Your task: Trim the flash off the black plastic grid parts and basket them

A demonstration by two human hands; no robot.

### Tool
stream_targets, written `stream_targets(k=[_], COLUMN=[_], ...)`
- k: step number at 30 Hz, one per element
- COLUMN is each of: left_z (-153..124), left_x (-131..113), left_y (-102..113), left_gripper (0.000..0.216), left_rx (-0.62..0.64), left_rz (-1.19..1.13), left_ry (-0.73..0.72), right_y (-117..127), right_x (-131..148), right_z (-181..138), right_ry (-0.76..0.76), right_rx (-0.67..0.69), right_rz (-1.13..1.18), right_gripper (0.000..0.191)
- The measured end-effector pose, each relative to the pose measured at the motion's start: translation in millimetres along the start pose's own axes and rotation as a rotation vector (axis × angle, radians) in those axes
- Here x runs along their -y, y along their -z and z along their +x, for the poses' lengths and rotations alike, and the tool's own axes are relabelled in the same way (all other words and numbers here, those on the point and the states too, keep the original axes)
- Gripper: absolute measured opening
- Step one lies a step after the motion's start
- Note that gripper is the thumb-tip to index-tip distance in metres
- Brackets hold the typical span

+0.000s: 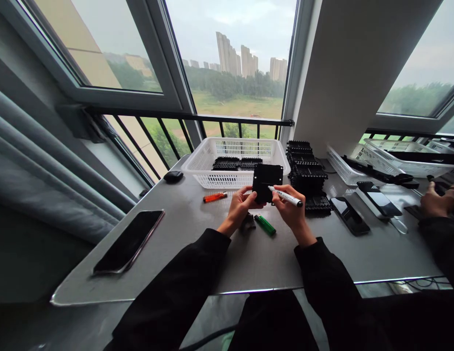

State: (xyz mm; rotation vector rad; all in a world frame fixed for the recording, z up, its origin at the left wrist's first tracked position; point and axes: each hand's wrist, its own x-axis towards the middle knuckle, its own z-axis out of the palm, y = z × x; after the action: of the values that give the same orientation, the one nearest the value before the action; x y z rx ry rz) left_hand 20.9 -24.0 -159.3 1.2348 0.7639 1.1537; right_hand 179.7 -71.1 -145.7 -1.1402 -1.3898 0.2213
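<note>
My left hand (240, 206) grips the lower left edge of a square black plastic part (266, 181), held upright above the grey table (197, 253). My right hand (290, 210) is closed round a white marker (285, 195) with a black end, and its tip touches the face of the black part. Both sleeves are black. Below my hands a green lighter (265, 224) and a small dark object (248, 223) lie on the table.
A white basket (234, 148) holds black parts; a stack of black parts (305, 171) stands to its right. An orange lighter (214, 197), phones (129, 241) (349, 215) (379, 201), more white trays (402, 157), and another person's hand (435, 201) at the right edge.
</note>
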Motion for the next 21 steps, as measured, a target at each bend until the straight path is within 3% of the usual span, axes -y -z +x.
stream_targets(k=[8, 15, 21], left_z=[0.4, 0.5, -0.8], left_x=[-1.8, 2.5, 2.8], left_y=[2.4, 0.3, -0.6], left_gripper=[0.045, 0.047, 0.05], left_rx=[0.031, 0.04, 0.072], left_rz=[0.017, -0.003, 0.03], left_ry=[0.0, 0.012, 0.019], right_y=[-1.3, 0.2, 2.7], right_x=[-5.2, -6.0, -2.0], right_z=[-2.6, -1.1, 0.5], right_ry=[-0.001, -0.062, -0.079], right_rx=[0.026, -0.142, -0.139], right_rz=[0.015, 0.054, 0.062], right_gripper=[0.024, 0.035, 0.037])
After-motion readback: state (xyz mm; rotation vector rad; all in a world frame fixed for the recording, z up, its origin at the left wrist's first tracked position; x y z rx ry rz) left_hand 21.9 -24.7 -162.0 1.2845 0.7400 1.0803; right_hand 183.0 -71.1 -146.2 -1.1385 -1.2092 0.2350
